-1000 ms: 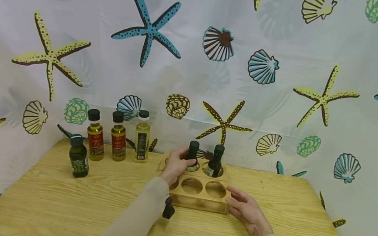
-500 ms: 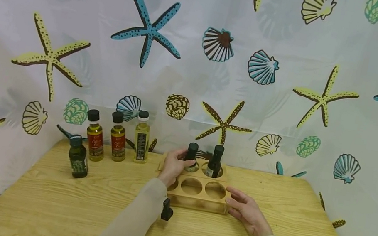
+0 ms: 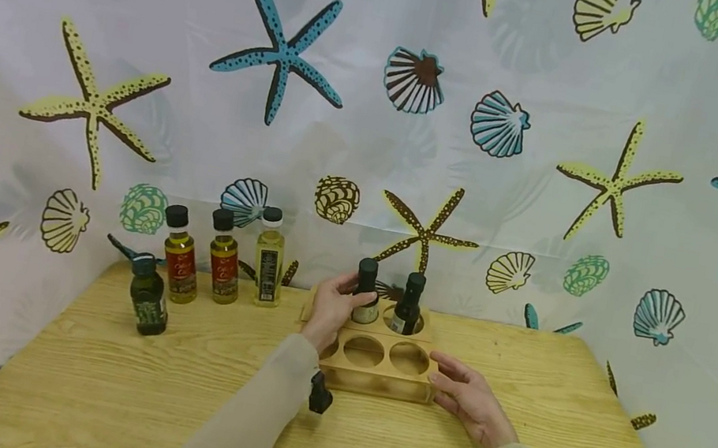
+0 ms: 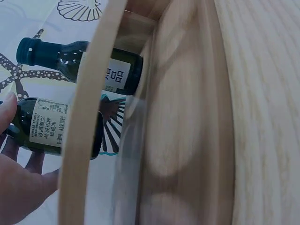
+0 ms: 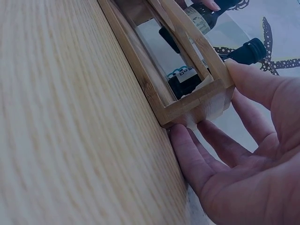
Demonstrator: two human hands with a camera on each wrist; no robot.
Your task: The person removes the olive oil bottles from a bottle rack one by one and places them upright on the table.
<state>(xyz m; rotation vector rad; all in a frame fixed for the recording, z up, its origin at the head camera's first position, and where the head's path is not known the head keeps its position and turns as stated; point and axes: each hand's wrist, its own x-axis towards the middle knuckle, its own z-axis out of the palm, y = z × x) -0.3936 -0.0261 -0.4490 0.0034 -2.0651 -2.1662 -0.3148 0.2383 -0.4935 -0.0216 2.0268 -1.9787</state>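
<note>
My left hand (image 3: 331, 307) grips a dark green bottle (image 3: 366, 301) by its upper part, in a back-row hole of the wooden bottle rack (image 3: 374, 384). In the left wrist view, that bottle's base (image 4: 97, 136) sits higher off the rack floor than the base of the second dark bottle (image 4: 124, 72). The second bottle stands upright in the hole to its right. At the rack's right end, my right hand (image 3: 472, 400) holds the corner, thumb (image 5: 243, 75) at the upper edge and fingers against the end panel (image 5: 201, 108). Two front-row holes show nothing in them; my left wrist partly covers the third.
Left of the rack stand two red-labelled oil bottles (image 3: 181, 269) (image 3: 224, 271), a clear bottle of yellow oil (image 3: 268, 268) and a short dark green bottle (image 3: 148, 303). A patterned curtain (image 3: 373, 146) hangs behind the wooden table (image 3: 155, 396).
The bottle in my left hand dipped slightly, then rose, so more of its label shows above the rack. My right hand and the rack have stayed in place.
</note>
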